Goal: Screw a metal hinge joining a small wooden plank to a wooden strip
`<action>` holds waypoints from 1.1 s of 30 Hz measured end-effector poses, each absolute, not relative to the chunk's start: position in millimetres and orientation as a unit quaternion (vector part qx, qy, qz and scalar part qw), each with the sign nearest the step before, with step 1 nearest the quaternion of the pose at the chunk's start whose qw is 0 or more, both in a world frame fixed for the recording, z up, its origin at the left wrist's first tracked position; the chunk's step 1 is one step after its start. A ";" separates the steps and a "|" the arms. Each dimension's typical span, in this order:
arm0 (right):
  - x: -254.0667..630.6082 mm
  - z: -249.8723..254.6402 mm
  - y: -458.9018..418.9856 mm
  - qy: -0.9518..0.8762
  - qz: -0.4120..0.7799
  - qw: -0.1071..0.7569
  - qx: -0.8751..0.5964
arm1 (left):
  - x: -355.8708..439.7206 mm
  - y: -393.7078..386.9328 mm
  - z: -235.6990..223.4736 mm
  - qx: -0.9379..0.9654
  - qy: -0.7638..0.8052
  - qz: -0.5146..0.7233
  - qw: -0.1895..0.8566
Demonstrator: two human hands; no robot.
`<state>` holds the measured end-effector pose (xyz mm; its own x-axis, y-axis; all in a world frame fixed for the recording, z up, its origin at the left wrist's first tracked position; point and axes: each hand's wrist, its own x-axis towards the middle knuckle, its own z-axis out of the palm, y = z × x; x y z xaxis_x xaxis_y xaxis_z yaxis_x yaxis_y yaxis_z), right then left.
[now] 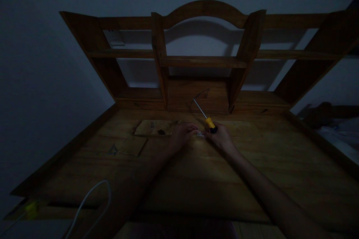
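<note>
My right hand is closed around the black end of a screwdriver with a yellow-and-black handle. Its metal shaft slants up and to the left, away from the desk surface. Between my hands lies a small shiny metal piece, too small and dim to name, with the fingertips of both hands beside it. My left hand is closed in a pinch at its left; whatever is between those fingers is hidden. Under and behind the hands is a long, thin wooden board with dark knots.
On the wooden desk, a smaller wood piece lies at left near a small tangled grey item. A shelf unit stands at the back. A white cable loops at front left, near a yellow object.
</note>
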<state>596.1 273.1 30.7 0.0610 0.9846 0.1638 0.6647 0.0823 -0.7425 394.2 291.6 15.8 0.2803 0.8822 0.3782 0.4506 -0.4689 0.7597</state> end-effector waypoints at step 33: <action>657.9 144.6 271.9 -0.626 0.228 0.526 -0.528 | 389.7 297.0 12.7 0.786 0.373 0.375 0.320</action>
